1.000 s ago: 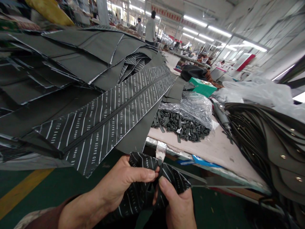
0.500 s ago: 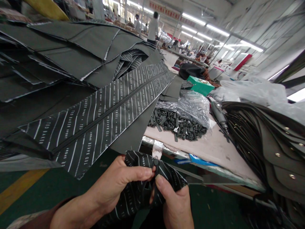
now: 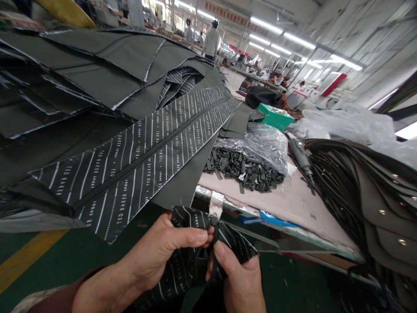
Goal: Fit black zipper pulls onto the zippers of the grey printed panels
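Note:
A dark lining piece with white lettered stripes (image 3: 176, 269) hangs between my hands, low in the middle of the view. My left hand (image 3: 163, 248) is closed on its left part, the thumb lying across the cloth. My right hand (image 3: 239, 274) pinches its right part near a dark zipper end (image 3: 214, 224). Both thumbs lie close to each other beside that zipper. Beyond my hands, a long striped panel with a zipper along its middle (image 3: 146, 150) slopes over grey fabric pieces (image 3: 107, 56). The fingers under the cloth are partly hidden.
On the table (image 3: 312, 217) at the right are a pile of small dark zipper pulls (image 3: 250, 171), clear plastic, a green box (image 3: 275, 116) and a grey tool (image 3: 301, 156). Dark straps with metal snaps (image 3: 368, 191) hang over the right edge. People stand far back.
My hands and the held lining look almost unchanged. The whole view has shifted very slightly.

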{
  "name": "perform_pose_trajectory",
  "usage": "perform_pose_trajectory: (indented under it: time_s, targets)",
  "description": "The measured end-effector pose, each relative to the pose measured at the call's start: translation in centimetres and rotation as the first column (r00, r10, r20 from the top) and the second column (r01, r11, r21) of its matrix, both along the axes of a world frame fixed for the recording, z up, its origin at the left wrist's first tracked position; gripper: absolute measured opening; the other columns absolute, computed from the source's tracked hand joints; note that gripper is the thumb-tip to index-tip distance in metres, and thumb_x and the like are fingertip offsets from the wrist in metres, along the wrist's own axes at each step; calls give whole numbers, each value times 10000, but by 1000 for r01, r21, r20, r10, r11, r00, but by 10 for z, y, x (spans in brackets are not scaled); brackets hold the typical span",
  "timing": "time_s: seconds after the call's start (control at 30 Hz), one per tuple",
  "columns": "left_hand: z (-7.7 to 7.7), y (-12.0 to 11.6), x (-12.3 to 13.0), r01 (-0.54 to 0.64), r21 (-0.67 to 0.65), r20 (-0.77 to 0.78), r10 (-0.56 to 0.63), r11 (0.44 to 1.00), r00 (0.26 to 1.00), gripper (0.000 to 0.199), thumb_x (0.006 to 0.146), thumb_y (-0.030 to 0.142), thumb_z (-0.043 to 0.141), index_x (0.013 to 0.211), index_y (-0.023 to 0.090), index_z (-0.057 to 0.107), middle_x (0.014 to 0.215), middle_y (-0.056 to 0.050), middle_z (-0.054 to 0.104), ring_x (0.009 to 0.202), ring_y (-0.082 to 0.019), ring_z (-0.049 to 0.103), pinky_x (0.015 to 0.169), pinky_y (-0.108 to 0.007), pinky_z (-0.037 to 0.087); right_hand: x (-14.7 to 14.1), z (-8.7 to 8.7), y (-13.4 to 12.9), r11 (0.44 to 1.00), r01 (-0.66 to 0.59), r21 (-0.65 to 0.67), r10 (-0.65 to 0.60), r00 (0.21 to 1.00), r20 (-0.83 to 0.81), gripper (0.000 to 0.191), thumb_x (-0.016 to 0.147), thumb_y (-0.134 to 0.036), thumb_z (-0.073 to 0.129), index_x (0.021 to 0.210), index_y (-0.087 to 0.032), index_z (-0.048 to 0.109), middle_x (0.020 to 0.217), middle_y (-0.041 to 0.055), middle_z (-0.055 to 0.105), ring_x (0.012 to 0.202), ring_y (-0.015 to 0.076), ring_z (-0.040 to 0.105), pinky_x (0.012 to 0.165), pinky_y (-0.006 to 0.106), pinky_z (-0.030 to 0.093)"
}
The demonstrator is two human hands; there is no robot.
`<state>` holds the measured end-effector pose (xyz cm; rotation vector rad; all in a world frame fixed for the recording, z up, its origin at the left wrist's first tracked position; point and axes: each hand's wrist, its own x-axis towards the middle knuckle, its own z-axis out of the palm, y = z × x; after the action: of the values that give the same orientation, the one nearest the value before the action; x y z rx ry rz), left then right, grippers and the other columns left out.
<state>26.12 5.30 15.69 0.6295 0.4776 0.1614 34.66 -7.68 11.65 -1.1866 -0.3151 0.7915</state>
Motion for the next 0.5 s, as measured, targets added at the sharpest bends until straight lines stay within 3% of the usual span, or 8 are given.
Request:
perform_pose_trajectory:
  time_s: [0.1, 0.27, 0.5]
  targets:
    - [-1, 1, -1, 24, 27, 10, -24, 999, 1000, 127, 666, 180, 794, 777, 118, 798, 630, -59, 743, 479, -170, 645, 529, -286, 575, -3, 5, 2, 999, 19, -37, -21, 999, -40, 202, 748, -386, 829, 823, -206, 776, 568, -21, 629, 468, 118, 531, 440, 212, 493]
    - [0, 4, -2, 41, 95, -29, -39, 995, 999, 153, 662, 216, 808, 788, 130, 795, 618, -54, 731, 477, -164, 627, 515, -283, 561, -7, 6, 4, 996, 58, -61, -60, 998, -35, 259, 743, -417, 823, 888, -206, 788, 566, -11, 646, 474, 142, 542, 503, 272, 538]
    - [-1, 11, 6, 64, 168, -106, -46, 984, 993, 190, 657, 282, 835, 648, 112, 750, 554, -54, 693, 476, -158, 610, 527, -267, 534, 1, 3, 12, 995, 90, -36, -88, 994, 58, 257, 784, -394, 803, 949, -199, 783, 771, 29, 736, 648, 169, 626, 568, 254, 530]
